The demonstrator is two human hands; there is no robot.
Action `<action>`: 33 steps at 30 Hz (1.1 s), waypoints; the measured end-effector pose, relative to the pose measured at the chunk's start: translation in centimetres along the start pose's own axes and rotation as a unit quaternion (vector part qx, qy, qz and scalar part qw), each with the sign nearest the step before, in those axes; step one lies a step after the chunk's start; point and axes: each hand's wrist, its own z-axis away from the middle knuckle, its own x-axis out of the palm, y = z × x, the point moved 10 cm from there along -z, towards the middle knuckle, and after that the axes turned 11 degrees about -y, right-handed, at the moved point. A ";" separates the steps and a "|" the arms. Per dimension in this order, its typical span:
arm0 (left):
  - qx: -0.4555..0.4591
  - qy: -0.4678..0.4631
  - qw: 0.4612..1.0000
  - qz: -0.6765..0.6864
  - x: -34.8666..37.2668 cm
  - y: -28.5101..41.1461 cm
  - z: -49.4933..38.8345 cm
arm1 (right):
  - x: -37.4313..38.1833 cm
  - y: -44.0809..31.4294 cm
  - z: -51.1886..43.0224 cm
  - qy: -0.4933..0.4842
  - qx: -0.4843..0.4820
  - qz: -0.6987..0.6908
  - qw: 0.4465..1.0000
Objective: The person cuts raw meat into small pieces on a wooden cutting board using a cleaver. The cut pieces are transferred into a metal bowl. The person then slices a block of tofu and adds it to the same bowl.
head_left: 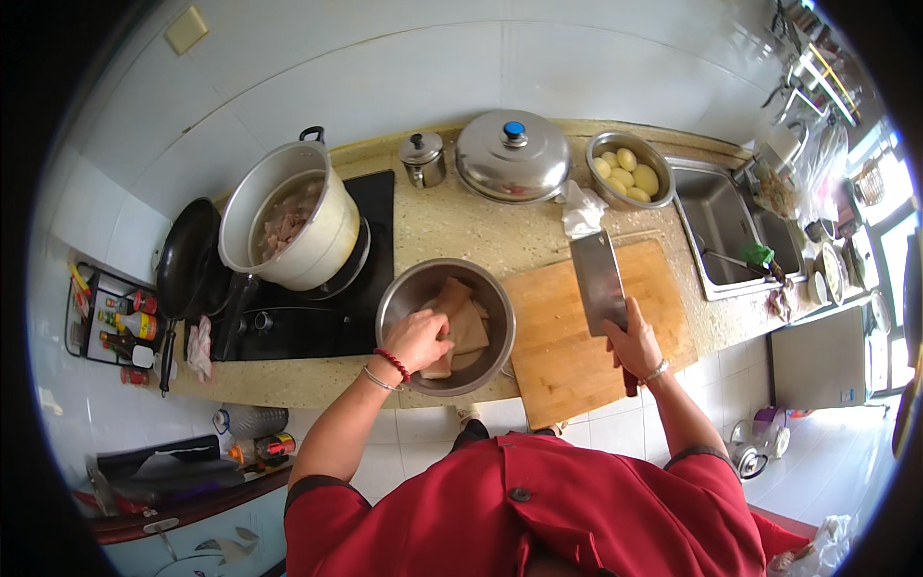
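Observation:
My left hand (418,340) reaches into a steel bowl (387,303) at the counter's front. Its curled fingers touch pale slabs of meat (470,328), which look like pork with skin; whether they grip a slab is hidden. My right hand (636,342) grips the handle of a cleaver (597,281). The broad blade points away from me, above the right part of a wooden cutting board (555,346). The board lies right beside the bowl, and a few small crumbs show on its surface.
A large pot (339,223) with meat in liquid stands on the black cooktop (288,335), beside a frying pan (189,252). Behind are a steel canister (424,169), a domed lid (513,162), white tissue (583,209) and a bowl of peeled potatoes (626,173). A sink (710,209) lies right.

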 end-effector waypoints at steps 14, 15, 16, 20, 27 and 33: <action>-0.413 0.027 0.907 0.076 6.8 -5.0 -2.8 | -3.1 9.9 4.7 0.038 -0.005 0.048 0.998; -0.419 0.032 0.903 0.085 7.1 -5.3 -2.9 | -3.1 10.2 4.8 0.037 0.010 0.051 0.998; -0.423 0.038 0.900 0.093 7.4 -5.6 -3.1 | -3.1 10.2 4.8 0.030 0.003 0.030 0.999; -0.355 0.053 0.907 0.218 8.7 -6.6 -4.4 | -3.3 10.4 5.1 0.022 0.006 -0.021 1.000; -0.176 0.108 0.833 0.513 8.0 -6.2 -4.5 | -3.1 9.5 4.4 -0.011 -0.066 0.092 0.993; -0.207 0.142 0.864 0.436 3.6 -4.3 -0.5 | -2.5 10.2 3.3 -0.051 -0.105 0.138 0.984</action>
